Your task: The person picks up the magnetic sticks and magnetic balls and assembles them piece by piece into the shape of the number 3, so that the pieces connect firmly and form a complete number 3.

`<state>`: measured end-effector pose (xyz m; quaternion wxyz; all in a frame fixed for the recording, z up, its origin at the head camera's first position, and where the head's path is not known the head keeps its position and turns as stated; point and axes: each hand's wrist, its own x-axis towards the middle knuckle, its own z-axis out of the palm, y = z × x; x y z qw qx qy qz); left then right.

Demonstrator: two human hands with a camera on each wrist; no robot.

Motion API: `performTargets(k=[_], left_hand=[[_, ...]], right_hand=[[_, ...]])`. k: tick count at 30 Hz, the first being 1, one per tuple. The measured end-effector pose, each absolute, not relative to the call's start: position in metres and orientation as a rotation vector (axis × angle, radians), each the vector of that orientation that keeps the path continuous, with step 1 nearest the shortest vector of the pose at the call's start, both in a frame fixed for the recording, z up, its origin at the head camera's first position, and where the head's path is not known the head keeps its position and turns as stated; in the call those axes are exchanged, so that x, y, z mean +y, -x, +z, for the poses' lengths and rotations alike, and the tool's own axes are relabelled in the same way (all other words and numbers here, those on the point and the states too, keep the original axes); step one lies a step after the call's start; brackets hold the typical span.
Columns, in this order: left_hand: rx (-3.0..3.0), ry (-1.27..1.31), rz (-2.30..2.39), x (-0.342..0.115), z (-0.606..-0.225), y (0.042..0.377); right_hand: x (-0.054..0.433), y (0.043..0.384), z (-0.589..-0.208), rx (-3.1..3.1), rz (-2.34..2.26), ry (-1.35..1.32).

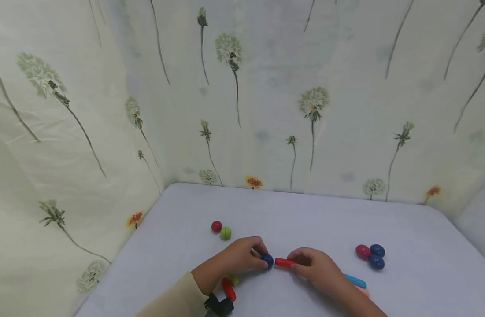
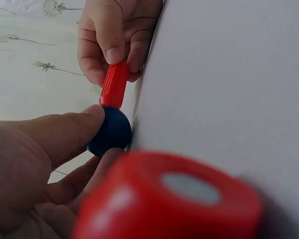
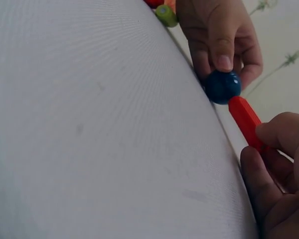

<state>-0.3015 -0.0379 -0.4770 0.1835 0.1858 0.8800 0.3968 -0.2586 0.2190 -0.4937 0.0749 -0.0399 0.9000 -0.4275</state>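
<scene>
Between thumb and fingertips my left hand (image 1: 242, 255) pinches a glossy dark blue ball (image 1: 267, 261). My right hand (image 1: 316, 266) pinches one end of a short red stick (image 1: 283, 263) with ridged sides, its free end pointing left at the ball. In the head view a small gap shows between stick and ball; in the left wrist view the stick (image 2: 113, 89) overlaps the ball (image 2: 111, 132). Just beside my left wrist lie another red stick (image 1: 228, 289) and a green piece (image 1: 233, 279). Filling the left wrist view's foreground is a red piece (image 2: 139, 199) with a grey disc in its end.
A red ball (image 1: 216, 226) and a green ball (image 1: 225, 233) sit farther back on the white table (image 1: 290, 215). To the right are a red ball (image 1: 363, 252) and two blue balls (image 1: 376, 263). A blue stick (image 1: 355, 281) and a peach stick (image 1: 362, 291) lie beside my right forearm.
</scene>
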Motion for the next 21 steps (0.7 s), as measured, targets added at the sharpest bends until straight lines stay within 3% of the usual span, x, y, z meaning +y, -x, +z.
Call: performTargets(k=[21], left_hand=[[2.446, -0.559, 1.156, -0.0382, -0.4813, 0.3007]], right_hand=[[0.213, 0.2543, -0.4936, 2.733, -1.27, 0.076]])
